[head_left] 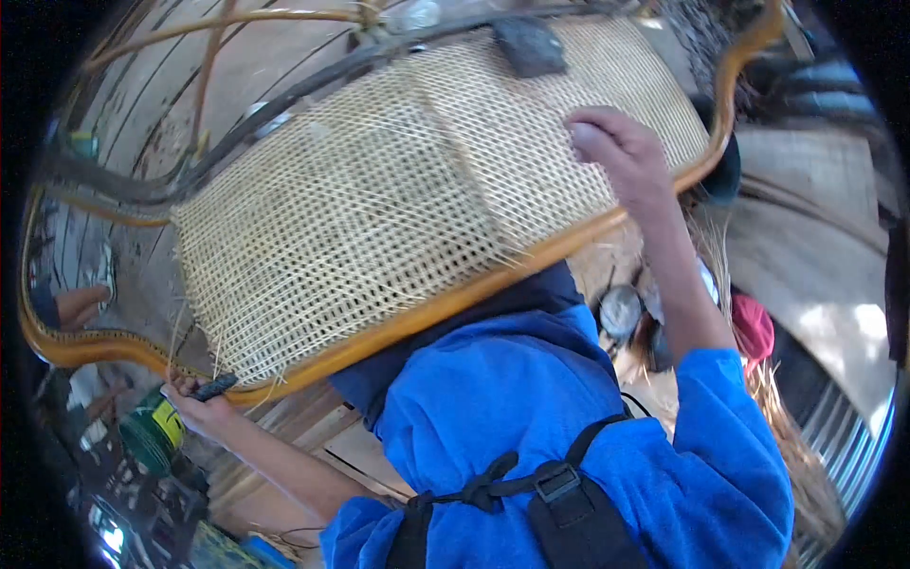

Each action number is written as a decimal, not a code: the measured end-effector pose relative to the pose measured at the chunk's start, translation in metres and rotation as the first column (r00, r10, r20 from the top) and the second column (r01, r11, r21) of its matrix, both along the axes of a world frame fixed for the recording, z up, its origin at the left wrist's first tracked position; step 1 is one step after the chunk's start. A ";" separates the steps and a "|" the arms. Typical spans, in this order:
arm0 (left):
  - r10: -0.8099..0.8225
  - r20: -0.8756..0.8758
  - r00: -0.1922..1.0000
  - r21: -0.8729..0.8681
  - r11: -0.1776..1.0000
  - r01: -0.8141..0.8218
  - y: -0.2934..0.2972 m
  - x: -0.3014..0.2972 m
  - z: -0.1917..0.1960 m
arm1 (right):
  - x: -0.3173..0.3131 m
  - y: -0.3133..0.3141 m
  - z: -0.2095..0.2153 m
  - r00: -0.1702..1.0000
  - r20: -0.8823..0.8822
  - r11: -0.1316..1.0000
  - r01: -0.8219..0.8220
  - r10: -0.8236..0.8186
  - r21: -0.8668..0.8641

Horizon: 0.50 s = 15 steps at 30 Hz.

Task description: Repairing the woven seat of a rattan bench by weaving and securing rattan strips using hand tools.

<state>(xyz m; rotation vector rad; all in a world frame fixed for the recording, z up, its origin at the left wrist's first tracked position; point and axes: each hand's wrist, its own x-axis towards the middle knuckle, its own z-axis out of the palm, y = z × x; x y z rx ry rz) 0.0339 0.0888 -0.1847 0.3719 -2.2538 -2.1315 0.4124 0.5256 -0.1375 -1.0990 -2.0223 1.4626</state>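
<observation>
A woven cane panel (332,218) lies within a curved, honey-coloured wooden frame (455,302) across my lap. My left hand (201,408) is closed at the frame's near left corner, around a short, dark, rough stick-like piece (216,386) whose kind I cannot make out. Loose cane strands (177,332) stick up beside it. Above the right part of the weave, my right hand (626,152) is raised with curled fingers; whatever they may hold is hidden. A dark grey block (529,47) rests on the panel's far side.
A green container with a yellow label (152,431) stands below the frame's left corner. To the right are a round metal tin (621,311), a red cloth-like item (752,330) and a bundle of cane strands (796,455). Another person's leg (81,305) shows at far left.
</observation>
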 end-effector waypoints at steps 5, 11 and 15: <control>-0.002 -0.060 0.998 0.191 0.982 0.014 0.029 -0.010 -0.001 | 0.181 -0.047 -0.028 0.835 0.482 0.963 0.210 -0.265 0.167; -0.266 -0.094 0.959 0.117 0.954 0.276 0.080 0.032 0.036 | 0.278 -0.154 -0.080 0.636 0.758 0.979 0.202 -0.146 0.020; -0.465 -0.080 0.882 -0.051 0.885 0.462 0.141 0.080 0.038 | 0.306 -0.220 -0.101 0.411 0.890 0.904 0.428 -0.197 0.002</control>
